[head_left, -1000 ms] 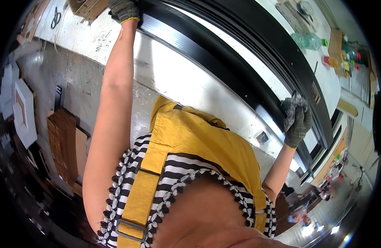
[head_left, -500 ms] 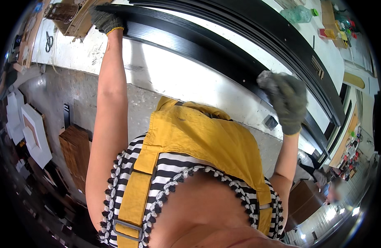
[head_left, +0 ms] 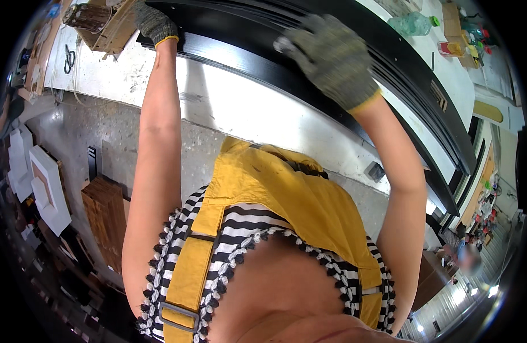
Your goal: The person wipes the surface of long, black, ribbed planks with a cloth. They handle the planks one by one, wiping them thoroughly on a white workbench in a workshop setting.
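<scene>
A long black panel (head_left: 229,54) with a glossy face runs slantwise over the white worktable (head_left: 235,94). At its left end my left hand (head_left: 155,24), in a grey knitted glove with a yellow cuff, is closed on the edge; its fingertips are partly hidden. My right hand (head_left: 332,62), gloved alike and slightly blurred, is over the panel's middle. Between its thumb and fingers shows a small pale crumpled wad (head_left: 283,44), pressed to the black surface; its material is unclear.
More black strips (head_left: 412,74) lie behind the panel. At the left are a wooden box (head_left: 116,31) and scissors (head_left: 69,59); at the far right, a green plastic bottle (head_left: 412,24). A small dark block (head_left: 375,171) sits at the table's front edge. Brown boards (head_left: 105,220) stand below.
My right hand has swept leftward and away from me along the panel with the pale wad. The panel has tilted or shifted slightly; my left hand stays at its left end.
</scene>
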### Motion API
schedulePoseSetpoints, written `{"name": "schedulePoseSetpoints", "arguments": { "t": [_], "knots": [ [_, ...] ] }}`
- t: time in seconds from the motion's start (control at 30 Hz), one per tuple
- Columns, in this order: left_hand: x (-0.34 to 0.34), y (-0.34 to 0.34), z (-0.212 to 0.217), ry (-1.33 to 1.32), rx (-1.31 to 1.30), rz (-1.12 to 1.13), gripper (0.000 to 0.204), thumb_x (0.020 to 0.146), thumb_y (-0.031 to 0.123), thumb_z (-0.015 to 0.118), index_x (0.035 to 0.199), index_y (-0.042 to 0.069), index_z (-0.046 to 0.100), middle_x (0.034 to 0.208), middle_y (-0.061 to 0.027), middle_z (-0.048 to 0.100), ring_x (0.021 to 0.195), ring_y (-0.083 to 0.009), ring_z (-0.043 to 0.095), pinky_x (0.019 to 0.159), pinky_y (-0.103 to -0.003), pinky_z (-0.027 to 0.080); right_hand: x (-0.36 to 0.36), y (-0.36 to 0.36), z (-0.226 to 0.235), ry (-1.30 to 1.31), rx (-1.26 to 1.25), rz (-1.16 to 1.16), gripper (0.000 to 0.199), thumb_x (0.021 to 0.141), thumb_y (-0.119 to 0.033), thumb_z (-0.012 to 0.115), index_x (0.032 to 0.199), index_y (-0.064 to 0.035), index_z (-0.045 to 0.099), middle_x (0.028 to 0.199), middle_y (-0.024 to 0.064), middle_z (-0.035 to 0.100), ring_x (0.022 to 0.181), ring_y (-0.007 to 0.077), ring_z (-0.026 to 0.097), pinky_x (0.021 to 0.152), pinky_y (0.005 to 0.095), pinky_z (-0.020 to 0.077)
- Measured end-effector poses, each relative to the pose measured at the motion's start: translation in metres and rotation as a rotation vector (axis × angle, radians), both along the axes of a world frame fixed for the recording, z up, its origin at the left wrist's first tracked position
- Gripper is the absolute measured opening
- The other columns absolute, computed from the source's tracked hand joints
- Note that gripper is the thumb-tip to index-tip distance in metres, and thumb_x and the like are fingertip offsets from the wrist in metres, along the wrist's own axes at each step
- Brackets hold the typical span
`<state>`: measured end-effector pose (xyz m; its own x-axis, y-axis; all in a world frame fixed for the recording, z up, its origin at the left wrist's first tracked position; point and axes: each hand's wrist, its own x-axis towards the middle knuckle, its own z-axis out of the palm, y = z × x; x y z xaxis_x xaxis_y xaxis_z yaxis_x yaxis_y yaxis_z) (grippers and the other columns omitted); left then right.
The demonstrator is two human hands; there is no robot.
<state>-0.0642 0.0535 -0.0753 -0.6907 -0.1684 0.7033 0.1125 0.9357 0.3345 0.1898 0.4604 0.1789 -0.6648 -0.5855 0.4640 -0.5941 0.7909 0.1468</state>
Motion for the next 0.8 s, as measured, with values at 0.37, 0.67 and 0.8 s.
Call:
{"name": "schedulePoseSetpoints", "arguments": {
  "t": [0.37,0.67,0.8],
  "knots": [
    [0.019,0.010,-0.011,-0.018,0.124,0.121,0.046,0.106,0.017,0.028,0.146,-0.001,0.042,0.145,-0.0233,0.048,0.133,-0.0370,0.044,0.115,-0.043,0.031,0.055,0.040,0.025,-0.215,0.013,-0.180,0.019,0.087,-0.035,0.072,0.096,-0.0185,0.075,0.080,0.0022,0.059,0.071,0.0177,0.061,0.059,0.0316,0.0503],
    [0.028,0.015,0.008,-0.137,0.126,0.107,0.046,0.106,0.018,0.031,0.146,0.000,0.042,0.143,-0.0231,0.049,0.132,-0.0381,0.045,0.115,-0.044,0.031,-0.004,-0.010,0.006,-0.079,0.012,0.076,0.019,0.091,-0.034,0.068,0.093,-0.0163,0.074,0.086,0.0044,0.063,0.077,0.0206,0.063,0.063,0.0346,0.0531],
    [0.044,0.049,0.061,-0.111,-0.321,0.068,0.023,0.090,0.023,0.052,0.099,0.003,0.056,0.103,-0.0186,0.060,0.099,-0.0337,0.057,0.083,-0.044,0.040,-0.048,-0.068,0.001,-0.185,-0.124,0.049,0.021,0.083,-0.026,0.071,0.101,-0.0157,0.073,0.096,0.0087,0.069,0.087,0.0300,0.067,0.071,0.0391,0.0546]
  ]
}}
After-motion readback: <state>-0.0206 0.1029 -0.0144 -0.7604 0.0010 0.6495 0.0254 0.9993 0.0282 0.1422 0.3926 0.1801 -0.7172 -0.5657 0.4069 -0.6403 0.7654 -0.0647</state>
